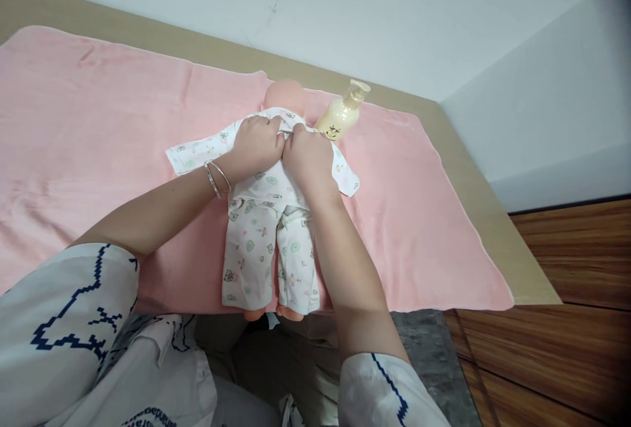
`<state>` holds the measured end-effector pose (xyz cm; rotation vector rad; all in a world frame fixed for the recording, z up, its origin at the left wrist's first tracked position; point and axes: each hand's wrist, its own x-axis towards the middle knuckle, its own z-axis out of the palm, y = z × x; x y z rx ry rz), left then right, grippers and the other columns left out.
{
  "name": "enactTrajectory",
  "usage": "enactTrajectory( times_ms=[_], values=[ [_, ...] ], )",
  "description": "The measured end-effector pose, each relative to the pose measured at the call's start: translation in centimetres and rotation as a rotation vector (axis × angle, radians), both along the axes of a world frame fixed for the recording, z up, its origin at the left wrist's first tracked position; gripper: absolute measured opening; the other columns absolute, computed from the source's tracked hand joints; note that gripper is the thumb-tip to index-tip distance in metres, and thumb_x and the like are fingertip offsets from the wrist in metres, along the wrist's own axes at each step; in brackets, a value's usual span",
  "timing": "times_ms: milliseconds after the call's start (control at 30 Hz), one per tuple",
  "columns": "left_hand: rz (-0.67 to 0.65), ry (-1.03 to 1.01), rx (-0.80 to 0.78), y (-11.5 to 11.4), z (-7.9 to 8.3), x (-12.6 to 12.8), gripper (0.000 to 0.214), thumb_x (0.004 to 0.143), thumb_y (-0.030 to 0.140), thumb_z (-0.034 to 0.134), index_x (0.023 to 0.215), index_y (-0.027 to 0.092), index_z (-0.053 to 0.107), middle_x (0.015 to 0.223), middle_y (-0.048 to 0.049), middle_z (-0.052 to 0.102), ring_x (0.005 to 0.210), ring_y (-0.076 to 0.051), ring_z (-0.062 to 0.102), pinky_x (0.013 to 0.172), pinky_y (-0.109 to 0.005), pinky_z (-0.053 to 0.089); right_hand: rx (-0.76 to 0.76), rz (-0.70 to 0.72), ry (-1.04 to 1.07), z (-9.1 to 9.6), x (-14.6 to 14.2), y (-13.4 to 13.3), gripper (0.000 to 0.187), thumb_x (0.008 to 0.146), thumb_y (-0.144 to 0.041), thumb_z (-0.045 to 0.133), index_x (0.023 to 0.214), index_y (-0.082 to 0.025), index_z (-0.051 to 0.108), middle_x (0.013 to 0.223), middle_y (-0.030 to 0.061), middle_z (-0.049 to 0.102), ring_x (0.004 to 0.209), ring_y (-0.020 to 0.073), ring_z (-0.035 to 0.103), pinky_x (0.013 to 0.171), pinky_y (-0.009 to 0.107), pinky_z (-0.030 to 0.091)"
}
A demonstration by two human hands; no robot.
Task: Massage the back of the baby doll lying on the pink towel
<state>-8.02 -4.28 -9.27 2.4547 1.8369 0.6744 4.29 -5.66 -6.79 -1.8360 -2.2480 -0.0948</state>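
A baby doll point(284, 96) lies on its back on a pink towel point(98, 131), head toward the wall, dressed in a white printed shirt and matching trousers point(269, 249). My left hand point(256, 144) and my right hand point(308, 151) rest side by side on the doll's chest. Both have their fingers curled and pinch the shirt's front edges just below the collar. A thin bangle circles my left wrist. The doll's feet stick out at the towel's near edge.
A cream pump bottle point(342, 115) lies on the towel right beside the doll's head, close to my right hand. The towel covers a tan table point(493, 217) set against a white wall. Wooden floor shows at right.
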Motion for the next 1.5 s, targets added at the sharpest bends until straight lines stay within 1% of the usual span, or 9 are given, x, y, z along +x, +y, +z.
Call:
enactTrajectory(
  times_ms=[367, 600, 733, 867, 967, 1133, 1233, 1367, 1500],
  values=[
    [0.022, -0.007, 0.020, 0.3, -1.0, 0.4, 0.047, 0.096, 0.023, 0.033, 0.134, 0.008, 0.057, 0.116, -0.0214, 0.069, 0.112, -0.034, 0.061, 0.099, -0.049, 0.042, -0.041, 0.078, 0.251, -1.3, 1.5, 2.2, 0.037, 0.096, -0.023, 0.035, 0.123, -0.012, 0.058, 0.122, 0.0203, 0.070, 0.119, 0.0372, 0.062, 0.108, 0.060, 0.041],
    [0.041, 0.027, 0.044, -1.4, -0.4, 0.9, 0.045, 0.098, 0.023, 0.034, 0.133, 0.006, 0.056, 0.119, -0.0238, 0.066, 0.117, -0.036, 0.058, 0.100, -0.050, 0.041, -0.061, 0.134, 0.345, -2.5, 2.2, 3.2, 0.051, 0.092, -0.026, 0.034, 0.138, -0.013, 0.052, 0.147, 0.0165, 0.055, 0.141, 0.0344, 0.046, 0.121, 0.063, 0.025],
    [0.058, 0.079, 0.048, -2.8, -0.1, 1.8, 0.043, 0.099, 0.020, 0.032, 0.129, 0.003, 0.058, 0.119, -0.0273, 0.065, 0.116, -0.039, 0.058, 0.096, -0.051, 0.042, -0.076, 0.148, 0.349, -2.8, 2.5, 3.5, 0.053, 0.093, -0.027, 0.033, 0.140, -0.012, 0.052, 0.149, 0.0160, 0.054, 0.142, 0.0333, 0.045, 0.122, 0.062, 0.024],
    [0.033, 0.060, 0.026, -2.6, 0.2, 1.6, 0.038, 0.097, 0.020, 0.037, 0.121, 0.006, 0.062, 0.115, -0.0244, 0.067, 0.114, -0.038, 0.059, 0.094, -0.050, 0.044, -0.048, 0.175, 0.290, -2.6, 2.7, 3.3, 0.050, 0.096, -0.026, 0.032, 0.139, -0.014, 0.052, 0.147, 0.0155, 0.057, 0.139, 0.0332, 0.048, 0.119, 0.062, 0.028],
    [0.007, 0.035, 0.004, -1.4, 0.4, 0.7, 0.035, 0.096, 0.024, 0.040, 0.113, 0.007, 0.066, 0.111, -0.0222, 0.068, 0.112, -0.037, 0.061, 0.094, -0.050, 0.045, -0.046, 0.204, 0.184, -1.5, 2.6, 2.4, 0.043, 0.099, -0.025, 0.030, 0.130, -0.015, 0.058, 0.136, 0.0173, 0.064, 0.131, 0.0354, 0.055, 0.111, 0.061, 0.037],
    [-0.014, -0.010, -0.097, 0.9, 0.3, -0.7, 0.038, 0.098, 0.029, 0.036, 0.099, 0.012, 0.070, 0.104, -0.0166, 0.073, 0.098, -0.032, 0.066, 0.087, -0.045, 0.049, -0.124, 0.155, 0.011, 1.2, 1.9, 0.3, 0.035, 0.103, -0.028, 0.035, 0.106, -0.014, 0.066, 0.111, 0.0203, 0.073, 0.109, 0.0367, 0.065, 0.097, 0.050, 0.046],
    [-0.002, -0.010, -0.059, 1.0, 0.1, -0.7, 0.041, 0.100, 0.027, 0.032, 0.104, 0.009, 0.069, 0.107, -0.0181, 0.072, 0.103, -0.031, 0.065, 0.092, -0.044, 0.048, -0.143, 0.144, -0.002, 1.9, 1.8, -0.1, 0.032, 0.102, -0.029, 0.037, 0.099, -0.016, 0.066, 0.103, 0.0185, 0.074, 0.101, 0.0357, 0.067, 0.090, 0.045, 0.048],
    [0.045, 0.081, -0.025, -0.8, 0.4, 0.4, 0.045, 0.102, 0.028, 0.031, 0.110, 0.003, 0.067, 0.111, -0.0235, 0.070, 0.109, -0.034, 0.063, 0.097, -0.046, 0.045, -0.136, 0.152, 0.108, 1.0, 2.3, 0.9, 0.034, 0.103, -0.030, 0.034, 0.099, -0.019, 0.066, 0.105, 0.0150, 0.074, 0.102, 0.0336, 0.067, 0.089, 0.043, 0.048],
    [0.044, 0.180, -0.035, -2.9, 1.0, 1.7, 0.042, 0.100, 0.020, 0.032, 0.115, -0.002, 0.064, 0.114, -0.0270, 0.068, 0.114, -0.037, 0.061, 0.097, -0.047, 0.044, -0.092, 0.227, 0.253, -1.1, 2.9, 2.6, 0.040, 0.101, -0.028, 0.030, 0.127, -0.018, 0.060, 0.136, 0.0142, 0.064, 0.129, 0.0304, 0.056, 0.110, 0.049, 0.040]
  ],
)
